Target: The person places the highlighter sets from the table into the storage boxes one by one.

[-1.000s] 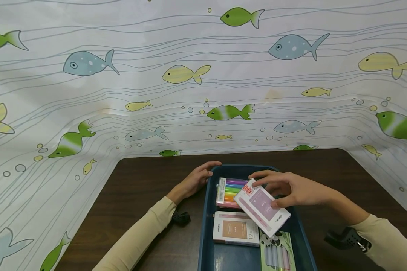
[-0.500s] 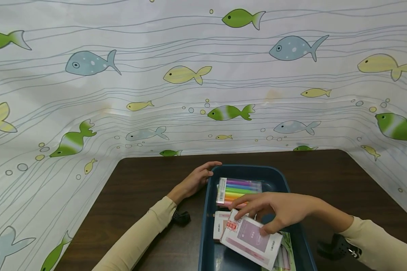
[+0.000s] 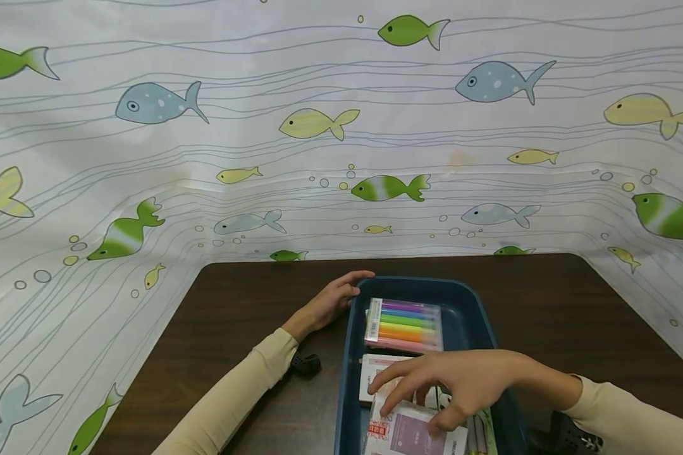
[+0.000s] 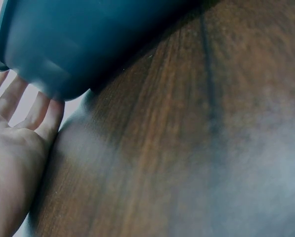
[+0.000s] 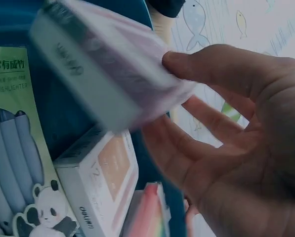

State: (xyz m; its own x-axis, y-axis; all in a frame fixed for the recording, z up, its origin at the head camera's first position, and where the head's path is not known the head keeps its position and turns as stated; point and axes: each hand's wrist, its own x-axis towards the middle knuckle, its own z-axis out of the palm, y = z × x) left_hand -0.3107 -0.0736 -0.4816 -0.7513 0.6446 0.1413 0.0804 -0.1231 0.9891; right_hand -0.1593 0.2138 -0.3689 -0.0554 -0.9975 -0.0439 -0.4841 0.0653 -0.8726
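My right hand [image 3: 444, 382] pinches a flat white box with a purple panel [image 3: 412, 436], thumb on one face and fingers on the opposite edge. The box is tilted over the near part of a blue tray [image 3: 343, 385], and looks blurred in the right wrist view. Below it in that view are a white box with an orange panel [image 5: 115, 165] and a green highlighter pack with a panda [image 5: 21, 106]. At the tray's far left corner, my left hand [image 3: 327, 309] grips the rim, its fingers against the outer wall as the left wrist view shows.
A clear pack of rainbow-coloured pens [image 3: 406, 328] lies in the tray's far half. The tray stands on a dark wooden table [image 3: 250, 303], with a fish-patterned sheet [image 3: 319, 151] rising behind and beside it. Black wrist devices [image 3: 305, 365] are on both arms.
The right hand has brought the purple-panelled box toward the near end of the tray, uncovering the rainbow pen pack and covering much of the orange-panelled box. The left hand stays at the corner.
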